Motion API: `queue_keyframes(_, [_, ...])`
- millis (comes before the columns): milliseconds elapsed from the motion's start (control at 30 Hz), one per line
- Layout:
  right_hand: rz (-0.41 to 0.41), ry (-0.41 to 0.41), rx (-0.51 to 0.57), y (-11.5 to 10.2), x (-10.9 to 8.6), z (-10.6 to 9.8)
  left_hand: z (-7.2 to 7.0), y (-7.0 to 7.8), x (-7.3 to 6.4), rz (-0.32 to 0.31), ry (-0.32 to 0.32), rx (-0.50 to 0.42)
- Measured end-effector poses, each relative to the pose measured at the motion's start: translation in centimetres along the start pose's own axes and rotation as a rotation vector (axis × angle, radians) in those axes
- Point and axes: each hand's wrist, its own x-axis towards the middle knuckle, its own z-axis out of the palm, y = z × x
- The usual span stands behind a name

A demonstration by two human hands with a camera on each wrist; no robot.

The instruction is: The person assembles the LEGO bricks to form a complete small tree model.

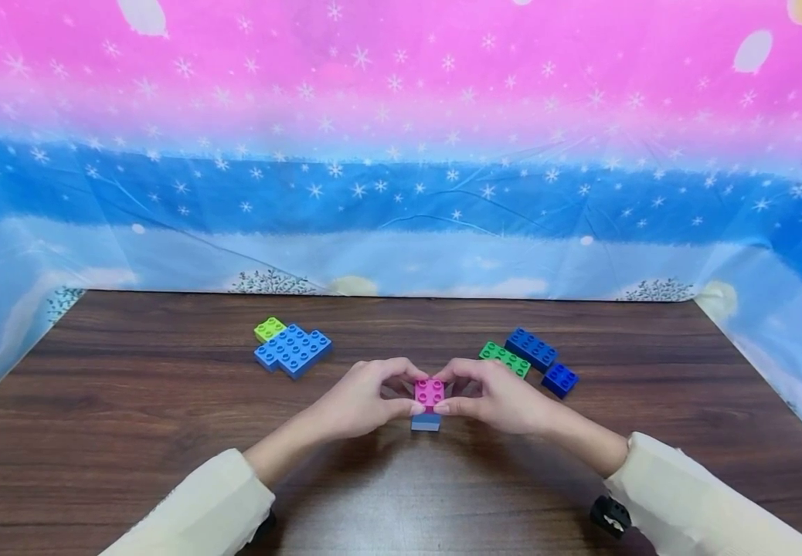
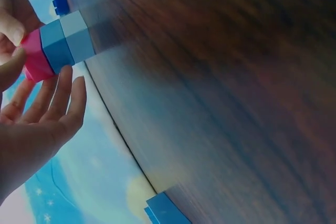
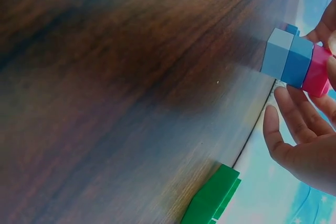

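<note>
Both hands clamped on the pink brick (image 1: pixel 429 391): left hand (image 1: pixel 362 400) and right hand (image 1: pixel 494 398) pinch it atop the blue stack (image 1: pixel 426 421), mid-bench (image 1: pixel 164 432). Looks like the seating step; next likely needs even downward pressure. Spare green brick (image 1: pixel 504 359) and dark blue bricks (image 1: pixel 531 348) just right of the stack.

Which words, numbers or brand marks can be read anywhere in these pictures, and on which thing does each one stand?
No readable text in any view.
The pink brick, held by the left hand and the right hand, shows only plain studs; any stud marks are too small to read.
The backdrop cloth bears only stars and clouds, no letters.
The wooden table carries no label.
</note>
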Motion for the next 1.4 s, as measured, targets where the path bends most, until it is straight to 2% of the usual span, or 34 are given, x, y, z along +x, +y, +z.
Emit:
queue_keyframes(367, [-0.016, 0.005, 0.001, 0.07, 0.13, 0.03, -0.11, 0.22, 0.0, -0.015, -0.005, 0.004])
queue_keyframes(867, [0.029, 0.029, -0.046, -0.23, 0.16, -0.03, -0.06, 0.22, 0.06, -0.036, -0.015, -0.003])
queue_keyframes(1400, [0.024, -0.045, -0.022, 0.11, 0.16, -0.65, -0.25, 0.12, 0.05, -0.047, -0.039, 0.001])
